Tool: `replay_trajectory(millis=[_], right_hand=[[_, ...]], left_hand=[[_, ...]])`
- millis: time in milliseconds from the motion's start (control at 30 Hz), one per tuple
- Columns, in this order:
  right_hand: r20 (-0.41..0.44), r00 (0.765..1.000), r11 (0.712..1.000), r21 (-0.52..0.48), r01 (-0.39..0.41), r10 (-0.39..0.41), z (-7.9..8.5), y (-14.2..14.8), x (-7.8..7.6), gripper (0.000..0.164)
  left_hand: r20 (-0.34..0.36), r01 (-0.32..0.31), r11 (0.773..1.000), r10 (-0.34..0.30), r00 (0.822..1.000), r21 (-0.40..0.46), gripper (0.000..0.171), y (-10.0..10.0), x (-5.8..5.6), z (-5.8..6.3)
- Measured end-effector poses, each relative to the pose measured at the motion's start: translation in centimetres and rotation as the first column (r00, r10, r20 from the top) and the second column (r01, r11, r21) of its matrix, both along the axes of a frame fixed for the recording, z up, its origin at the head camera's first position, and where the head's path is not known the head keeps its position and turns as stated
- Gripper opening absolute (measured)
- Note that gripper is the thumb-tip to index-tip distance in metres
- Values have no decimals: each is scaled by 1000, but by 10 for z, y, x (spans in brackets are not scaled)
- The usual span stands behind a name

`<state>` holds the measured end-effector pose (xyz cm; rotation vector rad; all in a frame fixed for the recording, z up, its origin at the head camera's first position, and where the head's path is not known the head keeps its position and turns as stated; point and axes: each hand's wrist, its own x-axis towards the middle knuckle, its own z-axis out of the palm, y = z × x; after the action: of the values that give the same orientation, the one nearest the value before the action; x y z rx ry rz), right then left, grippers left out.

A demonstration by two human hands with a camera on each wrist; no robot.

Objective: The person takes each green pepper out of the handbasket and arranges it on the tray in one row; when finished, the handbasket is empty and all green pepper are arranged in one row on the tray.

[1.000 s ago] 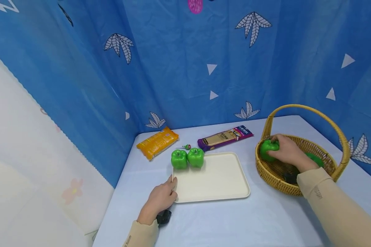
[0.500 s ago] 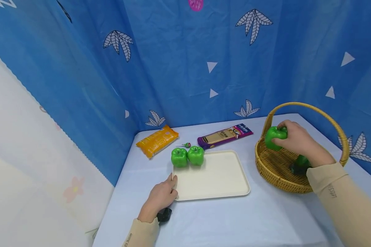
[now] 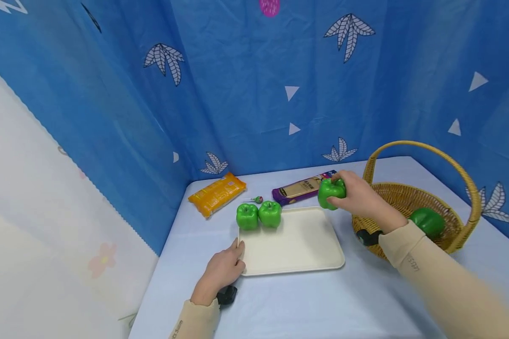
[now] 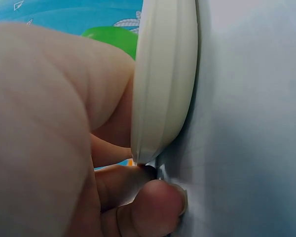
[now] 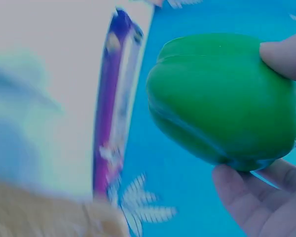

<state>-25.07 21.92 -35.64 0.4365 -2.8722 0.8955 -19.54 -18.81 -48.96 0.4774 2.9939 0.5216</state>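
Observation:
My right hand (image 3: pixel 359 198) grips a green bell pepper (image 3: pixel 330 194) in the air, just beyond the tray's far right corner. In the right wrist view the fingers and thumb curve round this pepper (image 5: pixel 222 98). My left hand (image 3: pixel 221 269) holds the left edge of a cream tray (image 3: pixel 292 249); the left wrist view has fingers on both sides of the tray's rim (image 4: pixel 163 84). Two more green bell peppers, one on the left (image 3: pixel 247 217) and one on the right (image 3: pixel 270 214), sit side by side at the tray's far left corner.
To the right stands a wicker basket (image 3: pixel 449 242) with a tall handle and a green pepper (image 3: pixel 427 222) inside. Behind the tray lie an orange packet (image 3: pixel 218 194), a lollipop (image 3: pixel 257 199) and a purple packet (image 3: pixel 298 189). A blue curtain (image 3: pixel 246 94) hangs behind the table.
My right hand has lifted the green bell pepper out of the basket and carried it left towards the tray. The left hand stays at the tray's edge.

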Motion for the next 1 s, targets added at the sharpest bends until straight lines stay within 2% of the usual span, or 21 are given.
replay_trajectory(millis=[200,433,633,1000], right_hand=[[-7,997,997,-14,-71,71,-29,-44,-15,53],[15,992,992,-29,-126,127,-55,-74,-32,51],[34,988,989,-19,-147,148,-69,-84,-38,51],[52,989,990,-33,-138,140,-78,-91,-40,57]], left_hand=[[8,10,1000,-11,1000,5,65,1,0,2],[14,-6,1000,6,1000,-1,66,0,0,1],[10,-3,1000,3,1000,-9,66,1,0,2],[6,3,1000,-3,1000,-19,66,1,-1,2]])
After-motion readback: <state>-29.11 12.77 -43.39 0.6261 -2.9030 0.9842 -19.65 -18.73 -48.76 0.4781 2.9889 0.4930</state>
